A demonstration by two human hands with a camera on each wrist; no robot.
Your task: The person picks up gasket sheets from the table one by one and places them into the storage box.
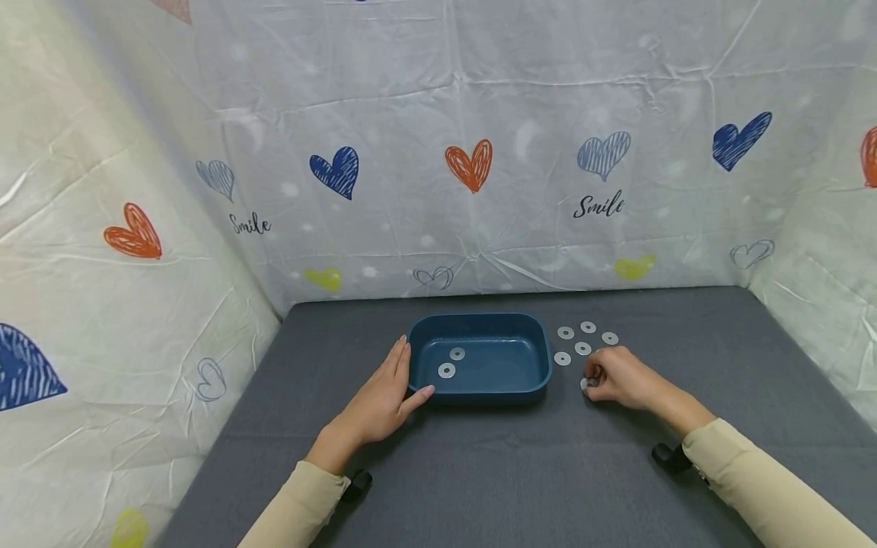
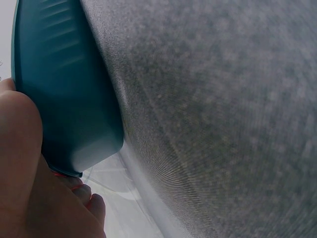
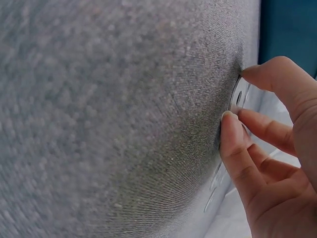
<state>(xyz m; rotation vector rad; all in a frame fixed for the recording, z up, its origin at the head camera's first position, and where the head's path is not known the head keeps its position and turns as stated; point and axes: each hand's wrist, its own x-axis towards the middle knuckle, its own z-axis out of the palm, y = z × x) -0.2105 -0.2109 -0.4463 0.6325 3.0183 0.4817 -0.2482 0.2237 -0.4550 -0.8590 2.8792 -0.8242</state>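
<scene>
My right hand is low over the grey cloth, to the right of a blue rectangular tray. Its thumb and fingertips pinch the edges of a flat metal washer, which lies at the cloth surface in the right wrist view. At the tray's left front corner rests my left hand, fingers straight along the left side and thumb by the front rim. The left wrist view shows that hand against the tray's outer wall. Two washers, one washer nearer the front, lie inside on the tray's left half.
Several more loose washers lie on the grey cloth-covered table just right of the tray, beyond my right hand. A white curtain printed with hearts stands behind the table's back edge and along both sides.
</scene>
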